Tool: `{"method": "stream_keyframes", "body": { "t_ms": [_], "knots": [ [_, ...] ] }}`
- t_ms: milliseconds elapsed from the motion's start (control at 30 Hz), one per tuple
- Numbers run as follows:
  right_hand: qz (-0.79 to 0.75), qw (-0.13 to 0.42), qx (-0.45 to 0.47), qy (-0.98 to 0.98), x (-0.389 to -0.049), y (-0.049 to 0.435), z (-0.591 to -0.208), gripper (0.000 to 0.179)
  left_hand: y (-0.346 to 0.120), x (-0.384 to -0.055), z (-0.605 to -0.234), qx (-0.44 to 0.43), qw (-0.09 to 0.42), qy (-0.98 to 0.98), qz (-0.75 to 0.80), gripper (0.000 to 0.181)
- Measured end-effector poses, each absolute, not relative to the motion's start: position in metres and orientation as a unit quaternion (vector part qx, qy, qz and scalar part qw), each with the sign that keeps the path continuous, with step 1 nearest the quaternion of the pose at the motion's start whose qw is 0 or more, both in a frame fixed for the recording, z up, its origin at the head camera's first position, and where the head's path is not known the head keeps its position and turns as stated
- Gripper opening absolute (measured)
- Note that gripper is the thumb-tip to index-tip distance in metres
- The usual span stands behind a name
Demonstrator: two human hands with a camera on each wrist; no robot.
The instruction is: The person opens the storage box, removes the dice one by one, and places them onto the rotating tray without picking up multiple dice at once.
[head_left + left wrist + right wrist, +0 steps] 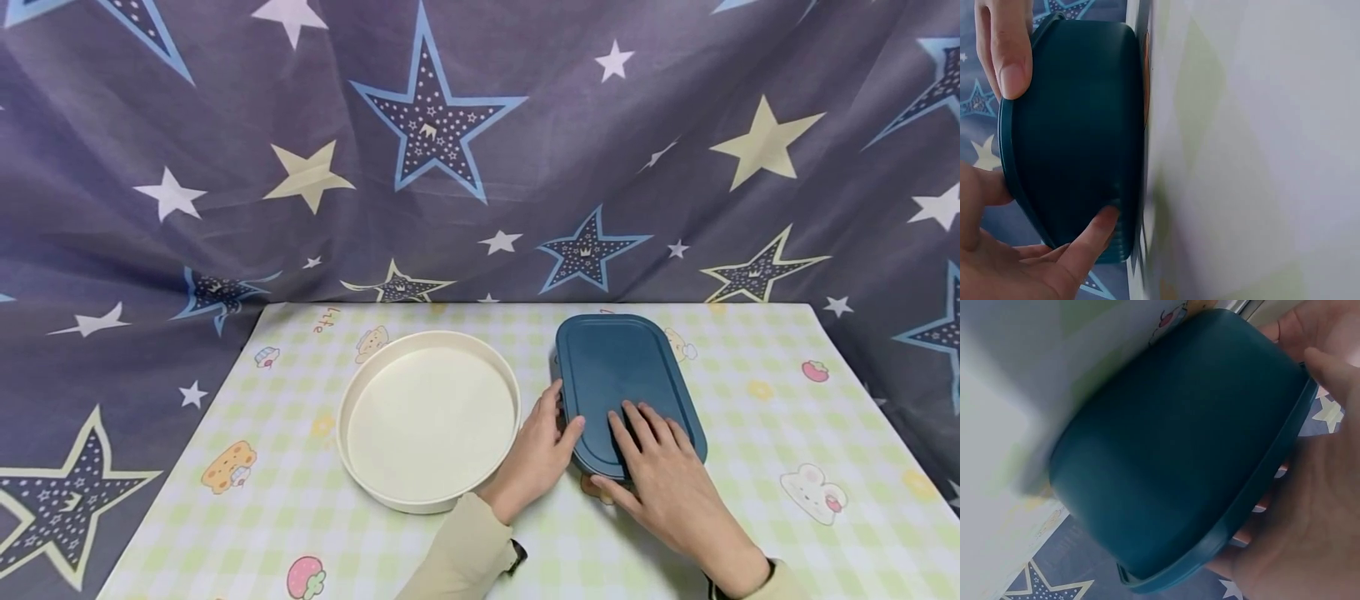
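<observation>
A dark blue-green food container (618,367) with rounded corners and a fitted lid stands on the table. My left hand (536,454) holds its near left corner, the thumb by the lid's rim. In the left wrist view one finger (1094,234) touches the side wall. My right hand (667,479) lies over the near right part of the lid, fingers spread on top and thumb at the front rim. From the right wrist the container's wall (1172,437) shows, with the lid rim (1210,540) still seated along it and the right palm beside it.
A round cream tray (431,425) with a low wall stands left of the container, close by my left forearm. The checked tablecloth (757,450) has cartoon prints. Behind the table hangs a dark curtain (495,267) with stars.
</observation>
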State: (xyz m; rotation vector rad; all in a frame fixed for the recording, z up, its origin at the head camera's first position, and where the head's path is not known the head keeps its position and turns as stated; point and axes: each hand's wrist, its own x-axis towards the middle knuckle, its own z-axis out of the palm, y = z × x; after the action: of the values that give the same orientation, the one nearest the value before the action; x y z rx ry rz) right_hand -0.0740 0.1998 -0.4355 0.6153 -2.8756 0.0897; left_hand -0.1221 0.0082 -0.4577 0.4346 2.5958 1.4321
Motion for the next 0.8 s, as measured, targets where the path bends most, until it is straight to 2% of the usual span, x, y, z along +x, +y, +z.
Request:
{"method": "stream_keyframes", "body": {
  "t_ms": [300, 800],
  "knots": [
    [0.012, 0.122, 0.218, -0.968, -0.0738, 0.1952, -0.4349, 0.077, 0.008, -0.1244, -0.4623, 0.125, 0.093, 0.812, 0.563, 0.066],
    [0.005, 0.126, 0.215, -0.969, -0.0719, 0.1916, -0.4321, 0.075, 0.0079, -0.1238, -0.4616, 0.112, 0.089, 0.815, 0.561, 0.068]
  ]
}}
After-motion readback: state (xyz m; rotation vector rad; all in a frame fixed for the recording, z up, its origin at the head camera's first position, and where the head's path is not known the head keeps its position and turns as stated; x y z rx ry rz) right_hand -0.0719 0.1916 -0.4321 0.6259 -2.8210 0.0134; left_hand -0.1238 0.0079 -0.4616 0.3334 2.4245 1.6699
